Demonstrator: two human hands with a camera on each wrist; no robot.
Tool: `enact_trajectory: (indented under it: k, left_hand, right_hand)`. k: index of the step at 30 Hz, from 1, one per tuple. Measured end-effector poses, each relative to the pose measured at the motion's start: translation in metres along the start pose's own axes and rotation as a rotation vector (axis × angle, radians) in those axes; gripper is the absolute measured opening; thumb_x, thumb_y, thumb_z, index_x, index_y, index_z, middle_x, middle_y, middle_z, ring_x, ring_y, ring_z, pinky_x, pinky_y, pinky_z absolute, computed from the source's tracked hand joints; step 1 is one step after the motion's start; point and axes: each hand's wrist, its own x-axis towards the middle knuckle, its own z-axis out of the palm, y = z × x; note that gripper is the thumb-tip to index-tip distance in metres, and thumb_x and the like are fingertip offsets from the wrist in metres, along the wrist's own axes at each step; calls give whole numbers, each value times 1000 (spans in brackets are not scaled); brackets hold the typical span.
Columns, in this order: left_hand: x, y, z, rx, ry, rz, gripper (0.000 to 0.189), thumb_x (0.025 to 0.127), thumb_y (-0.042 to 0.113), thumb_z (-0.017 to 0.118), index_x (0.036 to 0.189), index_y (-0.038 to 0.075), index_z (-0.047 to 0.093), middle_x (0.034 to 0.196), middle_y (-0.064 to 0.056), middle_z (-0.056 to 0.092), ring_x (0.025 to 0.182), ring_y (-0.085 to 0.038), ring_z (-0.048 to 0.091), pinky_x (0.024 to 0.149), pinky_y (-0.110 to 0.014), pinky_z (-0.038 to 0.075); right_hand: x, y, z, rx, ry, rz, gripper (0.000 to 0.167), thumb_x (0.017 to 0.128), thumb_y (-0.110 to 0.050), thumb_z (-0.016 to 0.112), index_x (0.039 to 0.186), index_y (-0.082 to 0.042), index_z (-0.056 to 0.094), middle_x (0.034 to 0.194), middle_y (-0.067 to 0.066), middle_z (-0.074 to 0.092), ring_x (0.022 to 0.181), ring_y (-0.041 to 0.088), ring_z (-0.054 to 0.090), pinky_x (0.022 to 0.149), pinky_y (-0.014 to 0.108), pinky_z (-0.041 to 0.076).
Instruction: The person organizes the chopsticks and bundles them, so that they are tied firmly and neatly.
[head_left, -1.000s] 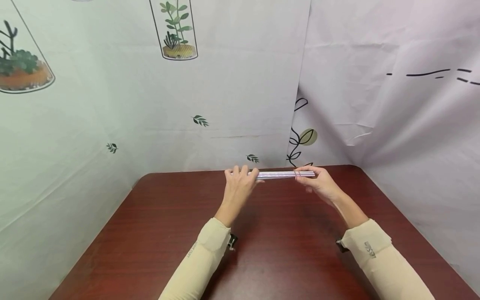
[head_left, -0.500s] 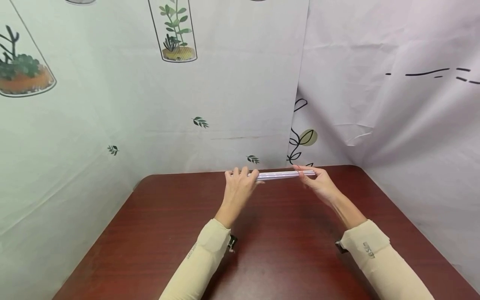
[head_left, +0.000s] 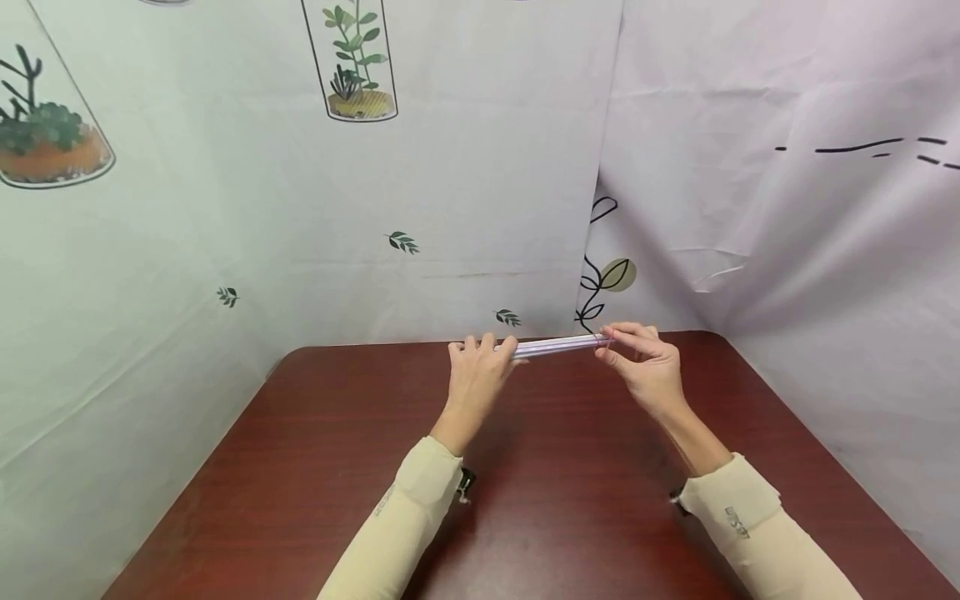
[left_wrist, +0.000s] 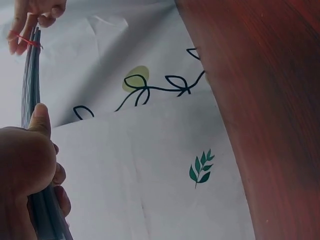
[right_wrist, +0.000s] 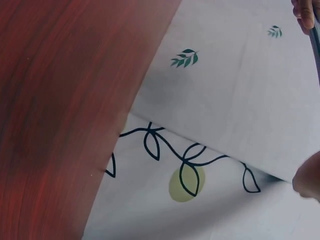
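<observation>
A bundle of slender, pale, shiny chopsticks (head_left: 558,344) is held level above the far part of the table. My left hand (head_left: 477,373) grips its left end, the thumb (left_wrist: 41,119) lying along the sticks in the left wrist view. At the other end, my right hand (head_left: 651,367) pinches a thin red rubber band (left_wrist: 25,41), which passes around the tips. The tips are partly hidden behind the right fingers in the head view. In the right wrist view only part of the right thumb (right_wrist: 307,177) and a bit of the bundle show.
A dark red wooden table (head_left: 360,467) spreads beneath both arms. Pale cloth walls (head_left: 480,167) with plant prints rise behind it and at both sides. The table's back edge lies just beneath the hands.
My right hand has slid toward the tips, its fingers drawing the red rubber band outward. The bundle's right end has tilted slightly up. The left hand keeps its place.
</observation>
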Motion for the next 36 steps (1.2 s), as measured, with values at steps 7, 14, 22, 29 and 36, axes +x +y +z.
enact_trajectory:
  k: [7, 14, 22, 29, 36]
  left_hand:
    - [3, 5, 0, 48, -9, -8, 42, 87, 59, 49, 83, 17, 54, 68, -5, 52, 58, -28, 52, 54, -39, 36]
    - [5, 6, -3, 48, -1, -40, 41, 84, 59, 55, 83, 18, 53, 69, -5, 52, 59, -28, 51, 58, -42, 39]
    - [12, 14, -11, 15, -46, -64, 40, 85, 59, 57, 87, 18, 55, 72, -4, 54, 61, -28, 52, 61, -42, 41]
    - [17, 13, -13, 24, 33, -59, 42, 84, 60, 57, 83, 18, 53, 69, -4, 52, 58, -27, 50, 60, -42, 40]
    - [14, 7, -11, 69, 73, -67, 43, 83, 60, 59, 81, 18, 54, 69, -4, 52, 60, -27, 50, 64, -43, 41]
  right_hand:
    - [-6, -8, 14, 148, 200, 107, 34, 75, 22, 72, 107, 23, 62, 84, -5, 67, 83, 2, 65, 73, 12, 50]
    - [-11, -17, 34, 383, 404, 171, 42, 82, 13, 71, 123, 7, 65, 92, 3, 66, 82, 10, 61, 79, 19, 54]
    - [-9, -36, 49, 504, 610, 13, 44, 74, 19, 74, 116, 17, 63, 98, 10, 62, 80, 13, 55, 72, 18, 52]
    - [-11, -42, 45, 546, 718, 65, 23, 77, 14, 75, 99, 15, 71, 90, 12, 68, 75, 13, 63, 63, 19, 54]
    - [-1, -56, 40, 838, 657, 648, 10, 93, -19, 67, 96, -10, 68, 80, -1, 55, 61, 9, 33, 49, 21, 33]
